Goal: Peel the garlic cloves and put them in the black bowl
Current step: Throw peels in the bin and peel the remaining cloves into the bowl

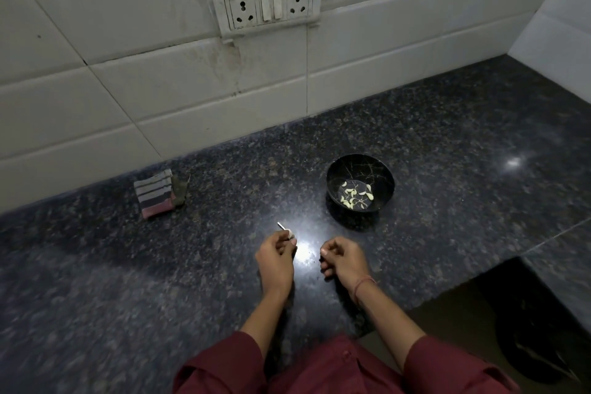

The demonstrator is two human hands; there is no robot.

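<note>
The fingers (288, 244) of the left hand (275, 257) were curled in, thumb and fingertips pinching a small garlic clove (290, 233) just above the table (128, 281). A thin pale sliver (280, 226) stuck out from the clove, up and to the left; whether it was stalk or loose skin was too small to tell. The right hand (343, 257) sat just beside the left, a gap between them. Its fingers were also curled, but the view did not show whether they held a scrap of peel or nothing.

Such a clove is probably very light and firm, with a dry, papery skin that tears easily. Once bare it turns smooth and a little slippery. The sound hold seemed to be across its flat sides, leaving the pointed end free for the other hand's nails to catch the skin. Squeezing hard would likely bruise it or shoot it out of the pinch.

Beyond the hands, up and to the right, stood the black bowl (332, 169), well apart from them, with a scatter of peeled cloves (351, 192) on its bottom. A folded striped cloth (156, 196) lay to the left near the tiled wall (96, 89).
</note>
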